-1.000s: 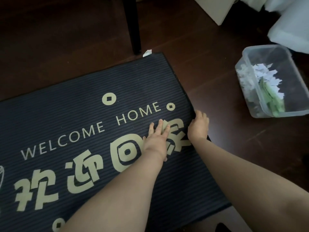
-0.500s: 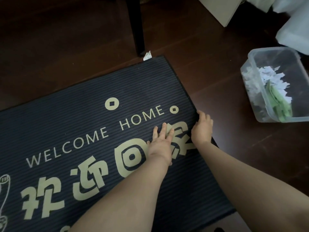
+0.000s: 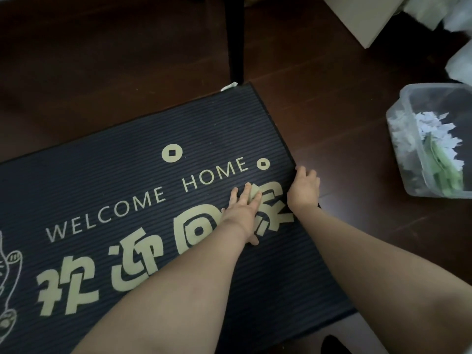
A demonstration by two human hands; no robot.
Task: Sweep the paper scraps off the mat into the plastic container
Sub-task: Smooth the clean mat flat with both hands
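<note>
Since a second ago neither scraps nor hands have shifted. Most paper scraps lie heaped in the plastic container, well right of our fingers across bare dark floor. One stray scrap sits at the far corner of the mat, beside a black chair leg. Our left hand presses flat on the mat, fingers straight. Our right hand cups the mat's right edge, fingers curled; whether it grasps anything we cannot tell.
</note>
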